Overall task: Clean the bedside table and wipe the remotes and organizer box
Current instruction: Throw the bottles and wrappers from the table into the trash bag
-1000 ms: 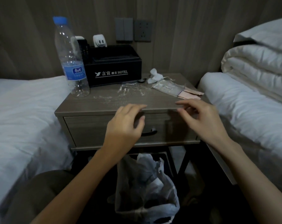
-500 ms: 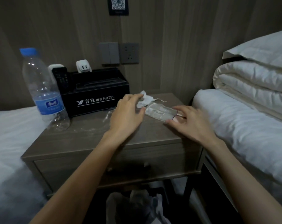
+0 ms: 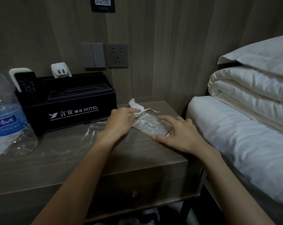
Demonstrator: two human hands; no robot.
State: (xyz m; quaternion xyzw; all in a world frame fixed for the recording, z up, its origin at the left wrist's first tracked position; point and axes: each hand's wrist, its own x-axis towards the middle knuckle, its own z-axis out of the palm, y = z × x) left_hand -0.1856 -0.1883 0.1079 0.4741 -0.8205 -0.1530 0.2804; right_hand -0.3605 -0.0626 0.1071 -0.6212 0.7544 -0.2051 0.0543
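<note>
Head cam: your left hand (image 3: pixel 119 122) rests spread on the crumpled tissue (image 3: pixel 135 106), your right hand (image 3: pixel 178 133) lies flat on the empty wrapper (image 3: pixel 151 125), neither gripping, at the bedside table (image 3: pixel 72 159) back-right. Probably light, crinkly, slippery stuff; pinch the edges.

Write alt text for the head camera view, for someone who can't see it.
Two bare hands reach over a wooden bedside table: the left hand touches a crumpled tissue, the right hand rests on a flat clear wrapper. Behind stand a black hotel organizer box holding remotes and a water bottle.
</note>
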